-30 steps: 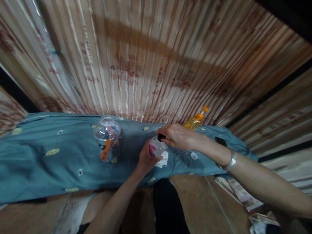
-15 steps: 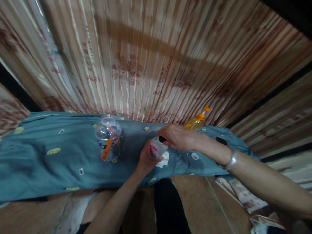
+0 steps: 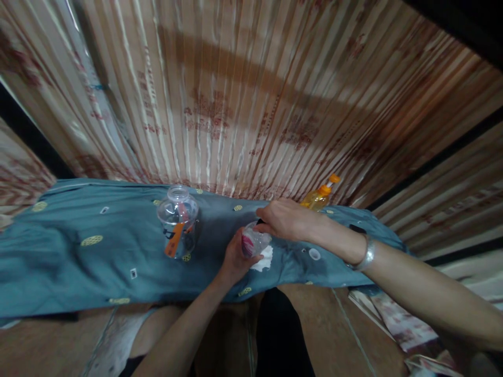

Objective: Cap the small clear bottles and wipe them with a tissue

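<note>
A blue patterned cloth [image 3: 78,262] covered the surface, with a striped curtain [image 3: 236,94] hanging behind its far edge. A clear plastic jar [image 3: 177,221] stood toward the middle of the cloth. An orange bottle [image 3: 319,195] stood at the far edge. Near the front edge, the left hand [image 3: 236,256] was wrapped around a small clear bottle [image 3: 254,243], while the right hand [image 3: 285,220] closed its fingers over the bottle's dark cap [image 3: 259,224]. A white tissue [image 3: 264,259] lay just beside it.

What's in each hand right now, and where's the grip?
Left hand wraps the body of a small clear bottle. Right hand covers its dark cap from above.
</note>
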`<state>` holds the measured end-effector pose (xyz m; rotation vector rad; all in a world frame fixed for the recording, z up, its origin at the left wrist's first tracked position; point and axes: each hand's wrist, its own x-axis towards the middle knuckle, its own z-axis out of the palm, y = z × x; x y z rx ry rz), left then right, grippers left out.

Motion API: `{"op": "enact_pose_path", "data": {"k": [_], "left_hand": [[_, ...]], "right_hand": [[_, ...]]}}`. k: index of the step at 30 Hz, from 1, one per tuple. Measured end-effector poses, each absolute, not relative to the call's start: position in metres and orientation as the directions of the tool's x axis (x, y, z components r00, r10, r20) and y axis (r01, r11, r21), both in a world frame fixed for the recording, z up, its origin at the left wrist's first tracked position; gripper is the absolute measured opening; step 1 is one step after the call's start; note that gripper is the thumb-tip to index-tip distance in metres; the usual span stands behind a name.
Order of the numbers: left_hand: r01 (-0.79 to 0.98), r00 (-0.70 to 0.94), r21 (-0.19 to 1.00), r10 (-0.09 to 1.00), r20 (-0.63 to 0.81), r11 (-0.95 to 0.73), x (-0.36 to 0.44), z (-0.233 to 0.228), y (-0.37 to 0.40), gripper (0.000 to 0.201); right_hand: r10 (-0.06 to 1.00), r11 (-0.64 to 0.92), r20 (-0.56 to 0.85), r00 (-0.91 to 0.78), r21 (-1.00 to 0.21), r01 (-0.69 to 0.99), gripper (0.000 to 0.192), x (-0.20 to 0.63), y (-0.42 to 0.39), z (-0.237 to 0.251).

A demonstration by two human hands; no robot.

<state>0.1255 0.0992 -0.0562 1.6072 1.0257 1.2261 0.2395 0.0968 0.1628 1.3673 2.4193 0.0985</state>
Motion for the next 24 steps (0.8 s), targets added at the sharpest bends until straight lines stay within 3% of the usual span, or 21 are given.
{"op": "enact_pose_path", "data": {"k": [5,8,11,16,19,21,24], "left_hand": [[0.128,0.181,0.939,0.939,0.294,-0.319,0.1263,-0.0557,0.0983,0.077],[0.137,0.177,0.941,0.942,0.285,-0.310,0.1267,-0.0576,0.0989,0.077],[0.142,0.181,0.943,0.944,0.276,-0.302,0.1266,-0.0591,0.0992,0.077],[0.142,0.187,0.944,0.945,0.270,-0.298,0.1268,-0.0586,0.0991,0.078],[0.140,0.187,0.943,0.944,0.273,-0.301,0.1270,-0.0584,0.0990,0.077],[0.140,0.185,0.942,0.942,0.278,-0.306,0.1272,-0.0589,0.0993,0.075],[0.140,0.179,0.941,0.942,0.283,-0.309,0.1279,-0.0605,0.1002,0.077]], "right_hand": [[0.783,0.606,-0.261,-0.564,0.122,0.786,0.030,0.2401,0.0968,0.1620],[0.799,0.587,-0.278,-0.533,0.170,0.791,0.017,0.2399,0.0974,0.1591],[0.854,0.515,-0.237,-0.463,0.261,0.816,0.029,0.2394,0.0981,0.1568],[0.808,0.584,-0.212,-0.550,0.161,0.796,0.030,0.2418,0.0989,0.1574],[0.828,0.554,-0.230,-0.511,0.200,0.808,0.020,0.2421,0.0991,0.1569],[0.855,0.515,-0.220,-0.470,0.244,0.822,0.028,0.2422,0.0985,0.1566],[0.846,0.530,-0.183,-0.500,0.188,0.827,0.026,0.2433,0.0964,0.1570]]}}
